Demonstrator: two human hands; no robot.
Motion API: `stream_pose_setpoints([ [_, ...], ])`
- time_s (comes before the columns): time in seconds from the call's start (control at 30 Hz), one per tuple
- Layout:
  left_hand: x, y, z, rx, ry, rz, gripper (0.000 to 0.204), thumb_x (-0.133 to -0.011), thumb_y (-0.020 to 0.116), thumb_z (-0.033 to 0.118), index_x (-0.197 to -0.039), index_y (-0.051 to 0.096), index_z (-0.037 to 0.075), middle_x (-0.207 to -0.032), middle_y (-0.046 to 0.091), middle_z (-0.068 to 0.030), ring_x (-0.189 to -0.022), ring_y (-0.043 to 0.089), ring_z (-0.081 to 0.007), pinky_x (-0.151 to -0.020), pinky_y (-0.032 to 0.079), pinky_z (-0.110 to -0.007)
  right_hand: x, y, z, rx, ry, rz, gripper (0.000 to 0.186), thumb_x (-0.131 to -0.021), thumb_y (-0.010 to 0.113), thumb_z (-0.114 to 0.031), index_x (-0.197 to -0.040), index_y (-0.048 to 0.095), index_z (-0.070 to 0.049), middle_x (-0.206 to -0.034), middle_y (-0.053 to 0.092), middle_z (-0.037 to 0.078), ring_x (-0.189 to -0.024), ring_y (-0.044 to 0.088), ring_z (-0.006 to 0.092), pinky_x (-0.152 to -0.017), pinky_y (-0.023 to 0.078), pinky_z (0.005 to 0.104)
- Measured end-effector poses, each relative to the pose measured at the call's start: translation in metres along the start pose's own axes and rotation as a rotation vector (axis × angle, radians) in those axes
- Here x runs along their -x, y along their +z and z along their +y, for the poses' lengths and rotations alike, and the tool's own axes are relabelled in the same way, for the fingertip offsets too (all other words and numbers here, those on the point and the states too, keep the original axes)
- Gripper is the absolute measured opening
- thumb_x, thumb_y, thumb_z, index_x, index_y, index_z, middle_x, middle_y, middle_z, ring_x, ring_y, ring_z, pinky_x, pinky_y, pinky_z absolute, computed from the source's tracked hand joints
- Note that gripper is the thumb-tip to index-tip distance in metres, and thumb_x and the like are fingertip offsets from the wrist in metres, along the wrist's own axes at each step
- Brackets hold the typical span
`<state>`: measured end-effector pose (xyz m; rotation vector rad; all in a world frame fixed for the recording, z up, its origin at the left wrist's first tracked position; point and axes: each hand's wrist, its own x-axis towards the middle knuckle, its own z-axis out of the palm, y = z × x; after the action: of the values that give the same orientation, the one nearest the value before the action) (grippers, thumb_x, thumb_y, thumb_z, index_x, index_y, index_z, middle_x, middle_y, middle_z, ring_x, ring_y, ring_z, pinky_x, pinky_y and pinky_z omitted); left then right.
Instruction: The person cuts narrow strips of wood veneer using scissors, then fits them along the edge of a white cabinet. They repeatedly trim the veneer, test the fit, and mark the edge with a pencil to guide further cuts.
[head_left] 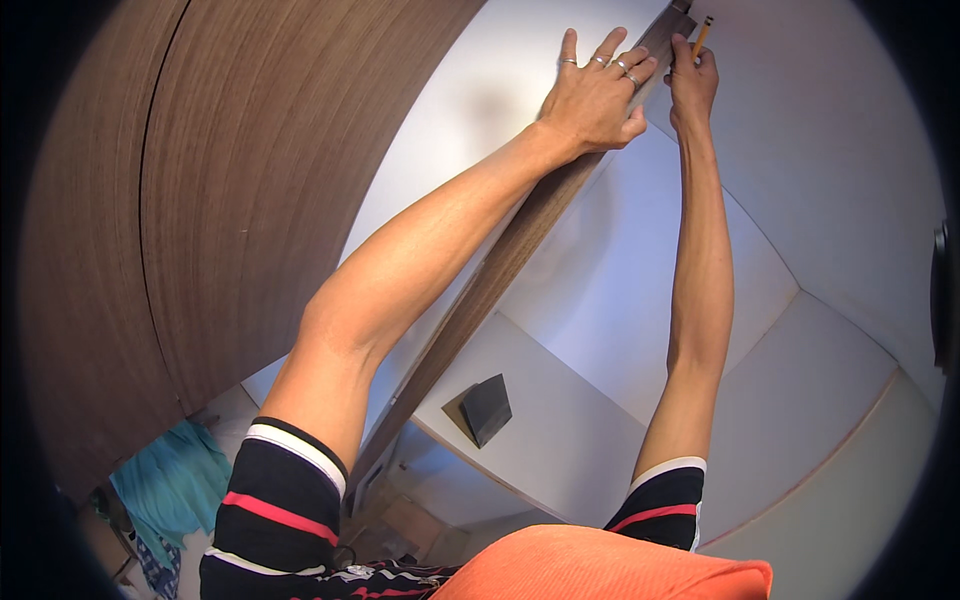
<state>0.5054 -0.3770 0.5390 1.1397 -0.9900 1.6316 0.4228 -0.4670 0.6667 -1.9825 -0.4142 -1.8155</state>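
Note:
My left hand [595,100], with rings on several fingers, lies spread against the upper part of a long wooden panel edge [530,235]. Its fingers are stretched out and hold nothing. To the right of it, my right hand [693,88] is closed around a yellow pencil [702,40], whose dark end points up. The pencil's lower part is hidden by the fingers. My right fingertips are near the top of the wooden edge; whether they touch it I cannot tell.
Brown wood-grain doors [230,180] rise on the left. White inner walls and a white shelf [570,420] with a dark folded card-like stand [486,410] lie below my arms. Teal cloth [175,480] hangs at lower left. Orange ribbed fabric [600,565] covers the bottom edge.

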Motion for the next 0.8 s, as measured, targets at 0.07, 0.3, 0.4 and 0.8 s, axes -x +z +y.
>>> stream_pose_setpoints([
  [0.07,-0.0002,-0.0001,0.0002,0.004,-0.002,-0.004,0.061,-0.085,0.055,0.033,-0.142,0.054,0.011,-0.147,0.052,-0.0053,-0.15,0.029,-0.0297,-0.115,0.02,-0.072,-0.0006,-0.0002,0.0009,-0.004,-0.032,-0.008,0.039,-0.093,0.069,-0.034,-0.102,0.058,0.003,-0.07,0.056,0.002,-0.057,0.047,0.0086,-0.051,0.038,0.0266],
  [0.3,-0.0016,0.0002,0.0,-0.035,-0.012,-0.061,0.065,-0.084,0.056,0.033,-0.145,0.052,0.013,-0.151,0.048,-0.0045,-0.151,0.028,-0.0276,-0.116,0.018,-0.072,-0.004,-0.0029,0.005,0.041,-0.014,-0.023,0.035,-0.093,0.071,-0.037,-0.095,0.056,-0.006,-0.077,0.054,-0.001,-0.068,0.05,0.0093,-0.06,0.044,0.0273],
  [0.4,-0.0016,0.0009,0.0002,-0.046,-0.016,-0.075,0.067,-0.083,0.056,0.033,-0.147,0.051,0.014,-0.153,0.047,-0.004,-0.151,0.027,-0.0263,-0.116,0.016,-0.072,-0.0054,-0.0028,0.0066,0.038,-0.003,-0.019,0.034,-0.092,0.071,-0.037,-0.095,0.056,-0.006,-0.076,0.053,-0.002,-0.067,0.049,0.009,-0.06,0.043,0.027],
  [0.8,-0.0019,0.0011,0.0008,-0.045,-0.016,-0.068,0.067,-0.083,0.055,0.033,-0.147,0.05,0.015,-0.153,0.047,-0.0035,-0.151,0.027,-0.0257,-0.116,0.017,-0.073,-0.0036,-0.0035,0.0042,0.001,0.005,-0.039,0.033,-0.092,0.072,-0.036,-0.095,0.056,-0.006,-0.075,0.053,-0.002,-0.065,0.05,0.0087,-0.058,0.043,0.0256],
])
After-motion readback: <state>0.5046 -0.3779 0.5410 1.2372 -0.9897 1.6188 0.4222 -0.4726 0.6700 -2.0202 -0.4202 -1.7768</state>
